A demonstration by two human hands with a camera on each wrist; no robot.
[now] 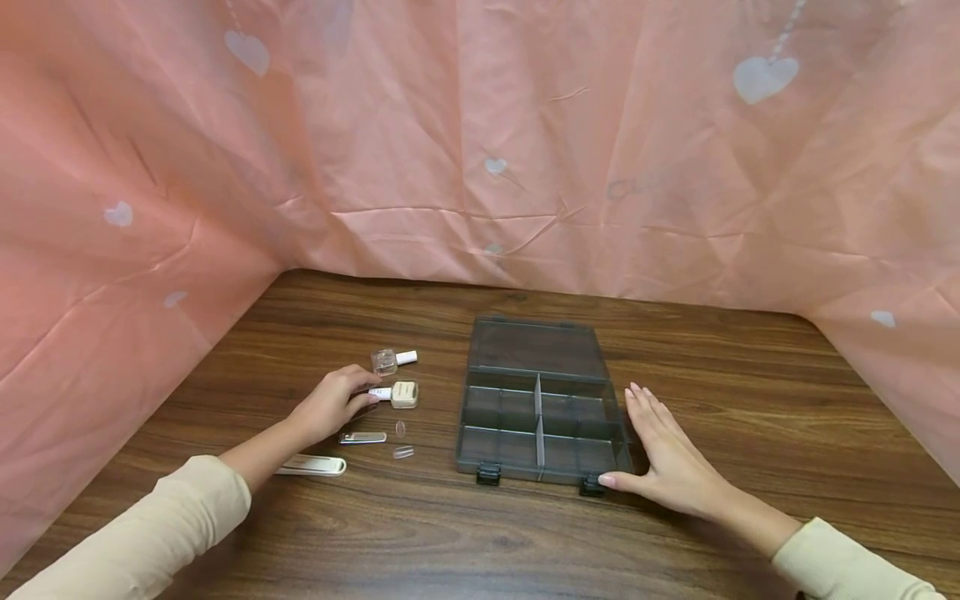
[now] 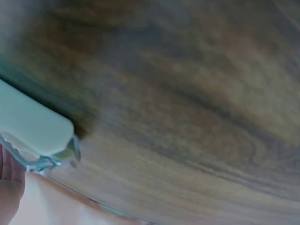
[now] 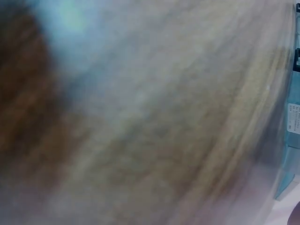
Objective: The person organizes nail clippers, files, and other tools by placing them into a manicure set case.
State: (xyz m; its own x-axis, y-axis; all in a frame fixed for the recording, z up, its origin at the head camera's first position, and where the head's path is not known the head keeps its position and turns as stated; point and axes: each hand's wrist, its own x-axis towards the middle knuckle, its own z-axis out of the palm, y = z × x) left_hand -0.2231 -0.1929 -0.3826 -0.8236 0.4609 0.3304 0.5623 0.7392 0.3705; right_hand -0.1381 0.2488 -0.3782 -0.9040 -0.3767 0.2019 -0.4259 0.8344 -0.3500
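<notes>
My left hand (image 1: 333, 406) pinches the white cap of a cream nail polish bottle (image 1: 405, 394), which lies on its side on the table. Just behind it lies a clear nail polish bottle (image 1: 384, 362) with a white cap. My right hand (image 1: 675, 464) rests against the right side of an open grey divided storage box (image 1: 502, 465), fingers extended, thumb at the front right latch (image 1: 592, 485). The box's lid (image 1: 536, 343) is folded back. In the right wrist view only an edge of the box (image 3: 291, 140) shows, with a white label.
Nearer me on the left lie a small nail clipper (image 1: 363, 437), two clear false nails (image 1: 401, 429) and a white-handled tool (image 1: 313, 466), partly hidden by my left forearm. A pink curtain (image 1: 525, 167) surrounds the wooden table (image 1: 375, 533) at the back and sides.
</notes>
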